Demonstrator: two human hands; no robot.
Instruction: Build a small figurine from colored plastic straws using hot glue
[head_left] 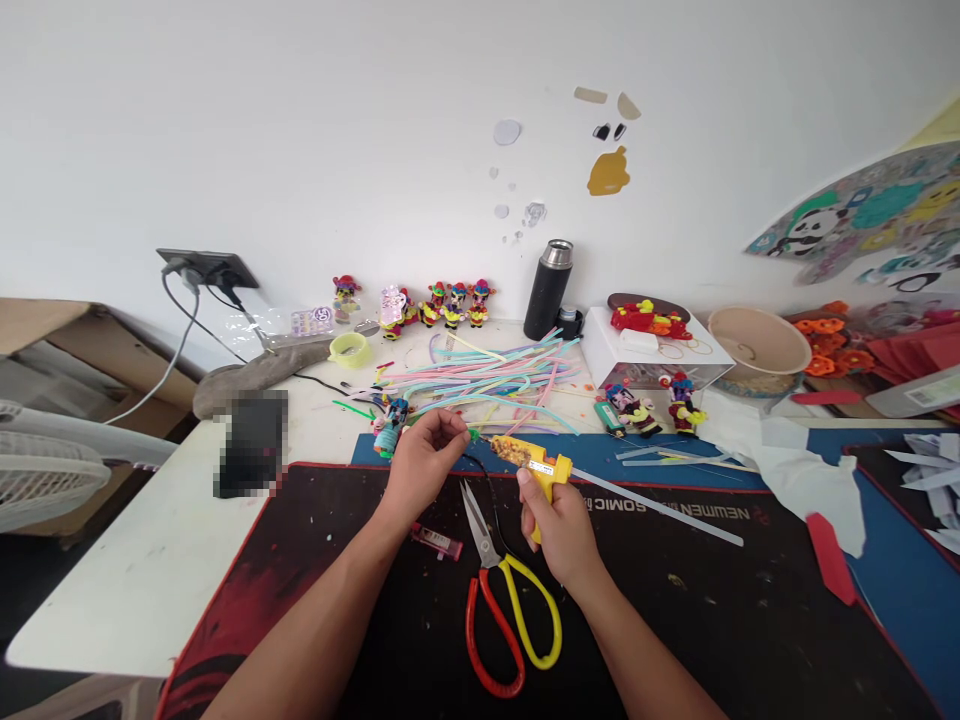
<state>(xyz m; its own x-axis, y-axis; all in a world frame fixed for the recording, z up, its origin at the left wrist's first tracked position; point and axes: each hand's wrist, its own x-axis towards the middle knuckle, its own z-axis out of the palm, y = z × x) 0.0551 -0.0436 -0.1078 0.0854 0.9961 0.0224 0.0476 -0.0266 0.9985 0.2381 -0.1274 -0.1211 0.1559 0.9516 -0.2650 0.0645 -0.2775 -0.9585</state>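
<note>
My right hand (559,520) is wrapped round the grip of a yellow hot glue gun (551,475), its nozzle pointing left. A long translucent glue stick (660,505) trails from the gun's back end. Close to the nozzle, my left hand (427,460) pinches a small green piece (474,436), too small to make out further. Whether the nozzle touches the piece, I cannot tell. Scissors (487,570) with one red and one yellow handle lie slightly spread below and between my hands. A pink lighter (436,542) rests beside my left wrist.
Colourful fuzzy stems (487,375) are heaped behind my hands. Several small figures (454,305) stand along the wall, others (634,410) to the right. A black flask (549,290), yellow tape roll (350,350), phone (253,440), white box (652,355) and bowl (761,340) surround the dark mat (675,620).
</note>
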